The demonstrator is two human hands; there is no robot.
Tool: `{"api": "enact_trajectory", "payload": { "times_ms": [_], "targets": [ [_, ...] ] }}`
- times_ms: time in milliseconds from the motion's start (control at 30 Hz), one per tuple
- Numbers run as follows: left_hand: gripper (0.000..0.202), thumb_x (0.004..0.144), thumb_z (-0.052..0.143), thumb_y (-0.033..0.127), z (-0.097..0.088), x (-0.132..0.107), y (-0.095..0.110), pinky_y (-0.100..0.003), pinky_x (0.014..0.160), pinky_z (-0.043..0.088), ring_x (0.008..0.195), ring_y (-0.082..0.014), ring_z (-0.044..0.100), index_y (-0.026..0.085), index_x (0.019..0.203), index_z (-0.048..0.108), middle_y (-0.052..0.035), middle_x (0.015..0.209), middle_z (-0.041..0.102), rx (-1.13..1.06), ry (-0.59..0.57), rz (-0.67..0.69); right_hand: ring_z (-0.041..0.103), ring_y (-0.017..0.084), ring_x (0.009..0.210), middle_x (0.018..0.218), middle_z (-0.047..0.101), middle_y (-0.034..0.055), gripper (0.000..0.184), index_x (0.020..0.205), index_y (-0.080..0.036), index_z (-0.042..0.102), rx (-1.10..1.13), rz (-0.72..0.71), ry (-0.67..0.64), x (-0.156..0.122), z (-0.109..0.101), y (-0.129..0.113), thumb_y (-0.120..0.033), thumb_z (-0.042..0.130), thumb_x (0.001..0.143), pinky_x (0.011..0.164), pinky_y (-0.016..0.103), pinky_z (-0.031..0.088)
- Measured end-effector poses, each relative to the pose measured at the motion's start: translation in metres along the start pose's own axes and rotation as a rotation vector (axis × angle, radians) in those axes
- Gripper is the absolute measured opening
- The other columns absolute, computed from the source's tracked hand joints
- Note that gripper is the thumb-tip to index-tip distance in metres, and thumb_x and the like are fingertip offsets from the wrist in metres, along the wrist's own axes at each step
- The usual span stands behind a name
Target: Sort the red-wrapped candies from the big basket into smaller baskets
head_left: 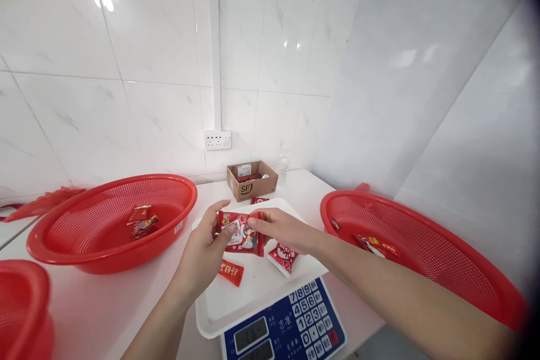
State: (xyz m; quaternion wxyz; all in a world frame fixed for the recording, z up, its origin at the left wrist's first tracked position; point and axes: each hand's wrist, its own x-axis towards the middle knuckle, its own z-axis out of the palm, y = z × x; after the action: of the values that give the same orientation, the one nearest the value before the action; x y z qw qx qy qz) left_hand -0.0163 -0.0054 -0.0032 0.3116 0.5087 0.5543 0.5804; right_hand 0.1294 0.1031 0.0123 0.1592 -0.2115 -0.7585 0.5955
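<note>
Between both hands, above the white tray (257, 292) of a digital scale (282, 320), is a red snack packet (242, 242) with a cartoon figure and a white patch. My left hand (206, 250) grips its left side, thumb on the front. On its upper right edge, my right hand (274, 225) has its fingers closed. Lying on the tray below are a small orange-red wrapped candy (231, 273) and a red-and-white packet (282, 259). Another red packet (259, 200) shows partly behind the hands.
A red mesh basket (113, 259) with a few wrapped snacks stands at left; another basket (422, 211) holding packets is at right. A red container (25, 304) fills the lower left corner. Near the wall are a cardboard box (257, 187) and a clear plastic cup (282, 166).
</note>
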Motion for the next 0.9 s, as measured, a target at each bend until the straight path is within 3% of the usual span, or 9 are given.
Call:
{"api": "enact_trajectory", "payload": {
  "times_ms": [100, 267, 500, 600, 667, 733, 900],
  "targets": [
    [0.054, 0.084, 0.05, 0.043, -0.001, -0.001, 0.002, -0.032, 0.071, 0.051, 0.081, -0.0175, 0.061, 0.024, 0.131, 0.032, -0.0019, 0.092, 0.061, 0.004, -0.04, -0.028, 0.055, 0.012, 0.058, 0.067, 0.059, -0.0001, 0.034, 0.073, -0.018, 0.054, -0.118, -0.068, 0.061, -0.002, -0.001, 0.002, -0.05, 0.051, 0.083, 0.056, 0.025, 0.044],
    [0.062, 0.083, 0.052, 0.047, -0.002, -0.003, 0.006, -0.029, 0.064, 0.051, 0.067, -0.0136, 0.058, 0.023, 0.134, 0.026, -0.0016, 0.088, 0.061, -0.01, -0.146, -0.08, 0.057, 0.015, 0.07, 0.078, 0.062, 0.0029, 0.029, 0.079, -0.018, 0.056, -0.316, -0.188, 0.218, -0.003, 0.0, -0.006, -0.045, 0.049, 0.085, 0.063, 0.028, 0.044],
    [0.058, 0.082, 0.053, 0.043, 0.004, -0.008, 0.016, -0.02, 0.045, 0.042, 0.046, -0.0082, 0.046, 0.023, 0.131, 0.029, 0.0075, 0.063, 0.051, -0.058, -0.03, -0.066, 0.056, 0.015, 0.068, 0.075, 0.061, 0.0029, 0.037, 0.08, -0.017, 0.056, -0.324, -0.169, 0.242, -0.003, 0.009, -0.006, -0.051, 0.043, 0.086, 0.062, 0.028, 0.044],
    [0.068, 0.083, 0.052, 0.044, 0.002, -0.011, 0.017, -0.021, 0.045, 0.042, 0.046, -0.0097, 0.047, 0.023, 0.139, 0.019, 0.0083, 0.058, 0.048, 0.015, -0.03, -0.081, 0.056, 0.015, 0.069, 0.075, 0.061, 0.003, 0.037, 0.08, -0.017, 0.056, -0.316, -0.175, 0.25, -0.004, 0.01, -0.007, -0.052, 0.044, 0.085, 0.061, 0.028, 0.045],
    [0.073, 0.084, 0.052, 0.045, 0.0, -0.011, 0.016, -0.024, 0.052, 0.046, 0.053, -0.0116, 0.052, 0.024, 0.142, 0.012, 0.0057, 0.065, 0.054, 0.048, -0.036, -0.056, 0.057, 0.016, 0.07, 0.077, 0.062, 0.0033, 0.035, 0.081, -0.017, 0.056, -0.304, -0.176, 0.269, -0.004, 0.009, -0.01, -0.051, 0.046, 0.085, 0.061, 0.028, 0.045],
    [0.074, 0.085, 0.051, 0.045, -0.001, -0.01, 0.014, -0.028, 0.064, 0.048, 0.068, -0.0144, 0.058, 0.025, 0.142, 0.009, 0.001, 0.081, 0.06, 0.086, 0.035, 0.017, 0.058, 0.016, 0.07, 0.077, 0.062, 0.0032, 0.034, 0.08, -0.018, 0.056, -0.286, -0.177, 0.299, -0.004, 0.007, -0.012, -0.051, 0.048, 0.084, 0.061, 0.028, 0.046],
    [0.067, 0.085, 0.051, 0.046, -0.006, -0.006, 0.01, -0.035, 0.076, 0.047, 0.094, -0.0208, 0.058, 0.026, 0.14, 0.019, -0.0075, 0.107, 0.057, 0.228, 0.377, 0.197, 0.062, 0.02, 0.084, 0.092, 0.067, 0.0074, 0.036, 0.093, -0.017, 0.059, -0.369, -0.049, 0.264, 0.005, -0.005, -0.006, -0.05, 0.044, 0.087, 0.072, 0.032, 0.048]
  ]
}}
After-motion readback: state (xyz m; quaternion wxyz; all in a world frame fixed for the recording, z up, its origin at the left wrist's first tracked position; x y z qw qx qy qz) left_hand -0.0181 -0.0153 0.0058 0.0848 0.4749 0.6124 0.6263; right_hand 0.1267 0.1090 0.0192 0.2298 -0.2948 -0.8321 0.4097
